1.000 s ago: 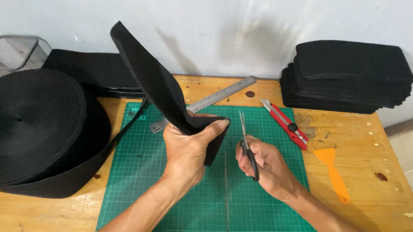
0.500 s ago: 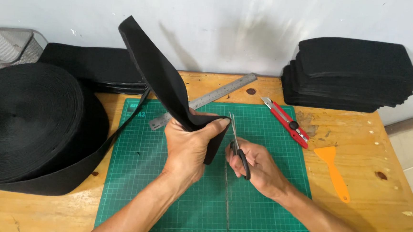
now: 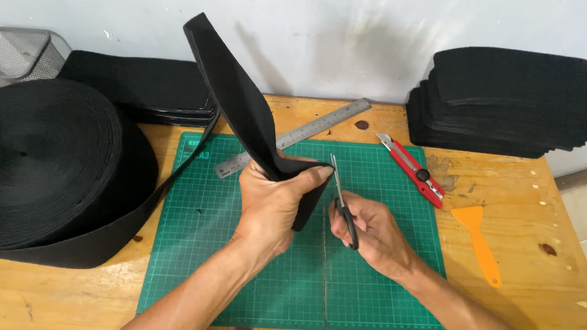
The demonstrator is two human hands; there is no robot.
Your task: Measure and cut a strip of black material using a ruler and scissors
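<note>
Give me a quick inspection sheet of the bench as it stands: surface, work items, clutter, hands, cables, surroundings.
Surface: wooden table with a green cutting mat in the middle.
Job's things: black webbing strip folded over and raised above the mat; it runs from the big black roll. Scissors beside the fold.
Clutter: steel ruler, red utility knife, orange scraper, stack of cut black pieces, second black stack, wire mesh basket.
Hands: left hand pinches the fold; right hand holds the scissors.
Cables: nothing seen.
Surroundings: pale wall; floor at right.
</note>
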